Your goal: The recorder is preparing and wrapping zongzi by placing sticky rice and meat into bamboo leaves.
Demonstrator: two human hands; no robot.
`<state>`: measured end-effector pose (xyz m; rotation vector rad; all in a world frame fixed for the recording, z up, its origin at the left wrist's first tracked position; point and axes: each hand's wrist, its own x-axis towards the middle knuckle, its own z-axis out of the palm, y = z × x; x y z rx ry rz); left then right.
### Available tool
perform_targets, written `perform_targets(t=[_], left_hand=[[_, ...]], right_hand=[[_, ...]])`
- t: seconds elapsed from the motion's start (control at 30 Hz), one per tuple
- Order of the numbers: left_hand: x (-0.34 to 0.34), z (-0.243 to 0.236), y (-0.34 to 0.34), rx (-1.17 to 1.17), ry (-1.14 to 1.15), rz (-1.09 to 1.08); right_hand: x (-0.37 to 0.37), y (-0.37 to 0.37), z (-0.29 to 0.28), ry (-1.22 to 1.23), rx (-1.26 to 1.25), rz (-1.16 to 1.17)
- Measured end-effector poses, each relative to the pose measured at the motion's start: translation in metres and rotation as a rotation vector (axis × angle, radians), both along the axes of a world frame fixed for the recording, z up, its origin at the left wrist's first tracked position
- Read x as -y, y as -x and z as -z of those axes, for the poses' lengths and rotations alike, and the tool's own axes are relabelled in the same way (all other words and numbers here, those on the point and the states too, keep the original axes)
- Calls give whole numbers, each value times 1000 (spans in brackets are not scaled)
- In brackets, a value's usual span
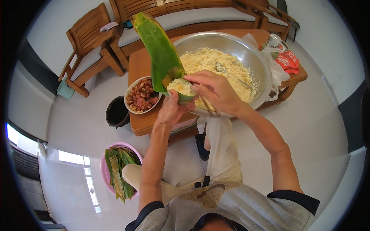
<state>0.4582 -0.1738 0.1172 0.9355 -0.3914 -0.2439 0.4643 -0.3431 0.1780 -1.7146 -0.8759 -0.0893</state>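
Observation:
My left hand (173, 109) grips a long green leaf (160, 54) folded into a cone at its lower end, its broad tip standing up and leaning left. Pale yellow grains (181, 87) fill the cone's mouth. My right hand (216, 90) reaches in from the right, forefinger and thumb bent at the cone's rim. Below that hand, two brown chopsticks (210, 107) poke out over the bowl's near edge; their other ends are hidden, so whether my fingers hold them is unclear. Behind my hands stands a big metal bowl (216, 37) of the same grains, with a metal spoon (220, 67) lying in it.
A bowl of reddish meat chunks (142, 95) sits on the wooden table (139, 59), left of the cone. Beside the table are a black bucket (117, 111) and a pink basin (103, 169) of leaves. A plastic bag (275, 71) and red packet (288, 61) lie right.

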Motion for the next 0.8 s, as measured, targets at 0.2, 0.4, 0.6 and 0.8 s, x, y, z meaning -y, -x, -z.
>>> perform_targets(t=[0.2,0.4,0.6,0.8], left_hand=[[20,-25,-15,-12,-220,-94],[29,-17,-27,18,-10,17],[32,-11,-31,27,-6,89],[41,-6,-34,40,9,-161]], right_hand=[[13,-19,-9,5,383,107],[18,-31,-3,-272,-196,-71],[28,-37,-2,-304,-121,29],[35,-16,-24,333,673,223]])
